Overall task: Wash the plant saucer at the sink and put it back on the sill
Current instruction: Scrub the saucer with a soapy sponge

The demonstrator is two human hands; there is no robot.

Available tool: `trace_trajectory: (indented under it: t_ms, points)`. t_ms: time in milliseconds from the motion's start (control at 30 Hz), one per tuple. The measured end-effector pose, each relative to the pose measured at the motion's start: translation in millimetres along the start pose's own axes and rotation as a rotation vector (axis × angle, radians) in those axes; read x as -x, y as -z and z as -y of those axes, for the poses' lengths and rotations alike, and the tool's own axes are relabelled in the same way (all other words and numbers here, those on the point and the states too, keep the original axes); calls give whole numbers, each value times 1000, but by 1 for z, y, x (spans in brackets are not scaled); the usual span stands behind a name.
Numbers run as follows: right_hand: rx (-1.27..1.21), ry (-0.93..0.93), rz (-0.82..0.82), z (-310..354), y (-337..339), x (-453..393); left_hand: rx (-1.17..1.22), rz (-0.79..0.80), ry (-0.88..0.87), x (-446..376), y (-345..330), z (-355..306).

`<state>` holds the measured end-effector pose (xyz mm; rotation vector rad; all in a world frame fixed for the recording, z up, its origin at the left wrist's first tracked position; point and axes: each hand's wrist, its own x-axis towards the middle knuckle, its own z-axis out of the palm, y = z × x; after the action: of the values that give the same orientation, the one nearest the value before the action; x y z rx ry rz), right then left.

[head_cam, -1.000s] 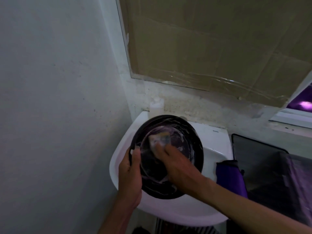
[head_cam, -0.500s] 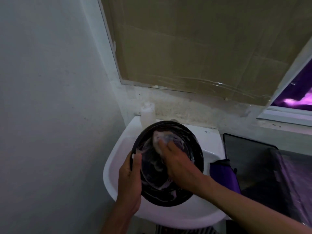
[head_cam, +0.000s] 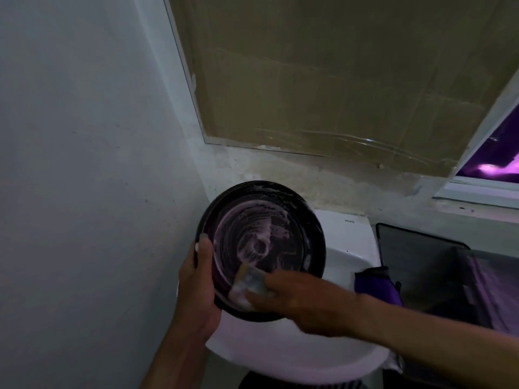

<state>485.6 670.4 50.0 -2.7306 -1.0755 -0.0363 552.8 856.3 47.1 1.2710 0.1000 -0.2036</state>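
Saucer [head_cam: 262, 248] w/ suds, tilted over sink [head_cam: 348, 256] | L hand [head_cam: 200, 279] gripping its left rim | R hand [head_cam: 297, 301] pinching sponge [head_cam: 250, 282], scrubbing near edge | rinsing + return to sill prob. still pending

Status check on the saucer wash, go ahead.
Left hand grips saucer rim. Right hand presses sponge on its lower edge. Saucer soapy, over sink. Nothing in the way.

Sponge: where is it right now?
Head view, lower centre: the sponge is under the right hand, pressed on the soapy saucer's near rim, above the sink.
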Motion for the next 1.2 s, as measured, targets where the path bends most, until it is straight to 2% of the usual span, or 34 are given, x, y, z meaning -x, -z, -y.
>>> trace_trajectory:
  t_ms: [100, 300, 433, 567, 733, 900, 1000, 1100, 1200]
  points:
    - [243, 7, 74, -25, 17, 11, -33, 10, 8, 0, 2, 1]
    - [413, -235, -119, -60, 47, -19, -66, 73, 34, 6, -8, 10]
    - [382, -462, -101, -46, 39, -11, -18, 16, -25, -6, -6, 4]
    - [245, -477, -3, -29, 28, -2, -48, 46, -83, -16, 1, -6]
    - [374, -541, -153, -48, 52, -35, -106, 81, -132, -23, 5, -12]
    - [133, -801, -103, -30, 32, -29, -145, -29, -278, -33, -9, -25]
    - [-193, -899, -68, -10, 7, -39, -204, -24, -336, -36, -20, -29]
    - [-546, -857, -156, 3, -6, -58, -262, -7, -365, -39, -25, -26]
    - [-603, -865, -292, -4, 0, -55, -232, 11, -384, -45, -22, -30]
